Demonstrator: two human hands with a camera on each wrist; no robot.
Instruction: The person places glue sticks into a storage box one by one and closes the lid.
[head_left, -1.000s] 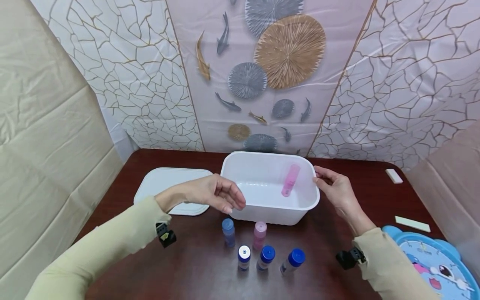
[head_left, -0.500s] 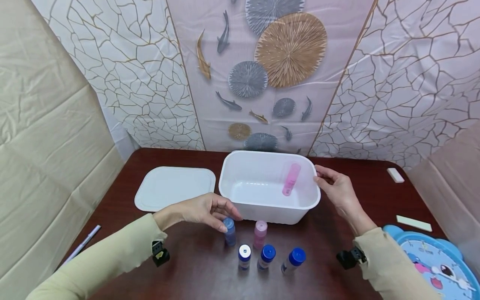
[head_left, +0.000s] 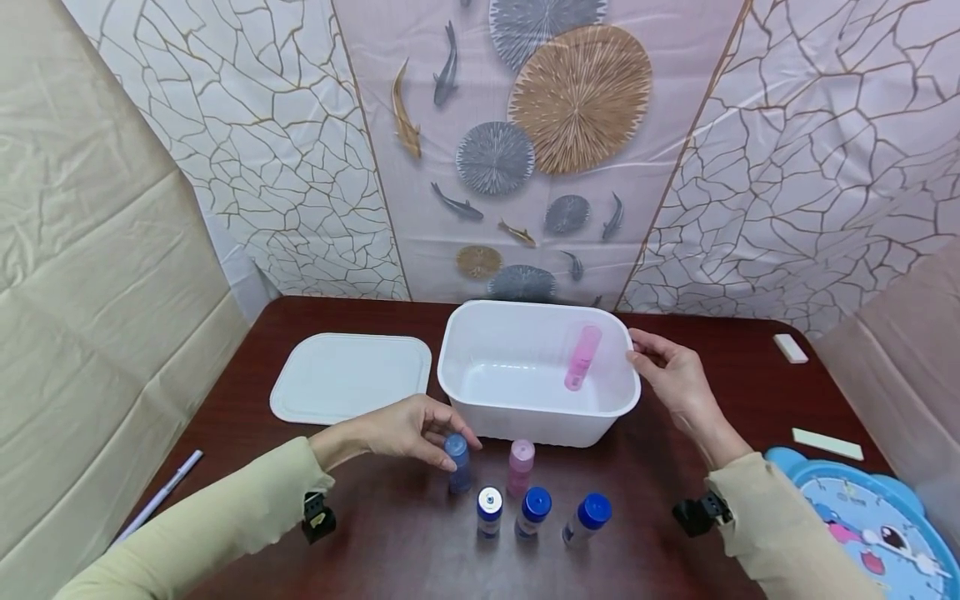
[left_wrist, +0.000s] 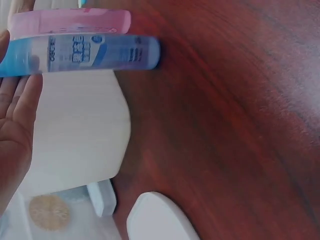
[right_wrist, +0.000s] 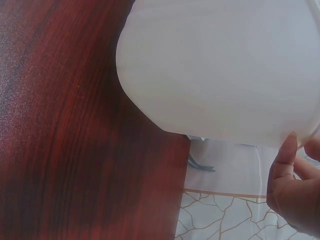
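White tub (head_left: 480, 417), white lid (head_left: 348, 377), dark red-brown wood-grain table (head_left: 405, 542). Pink bottle (head_left: 582, 358) in the tub; blue bottle (head_left: 457, 462) and pink bottle (head_left: 519, 469) at its front. Three clear bottles (head_left: 534, 512) with blue caps. Pale green sleeves (head_left: 225, 508). Backdrop (head_left: 300, 167) white with gold cracks.

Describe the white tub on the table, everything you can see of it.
The tub is a rectangular bin with rounded corners and a rolled rim, of what looks like white plastic, slightly translucent. It stands upright and open on the dark wood table; its lid lies flat to its left. Inside, a pink bottle leans against the right wall. The right hand holds the right rim. Five small bottles stand just in front of it; the left hand touches the blue bottle nearest it.
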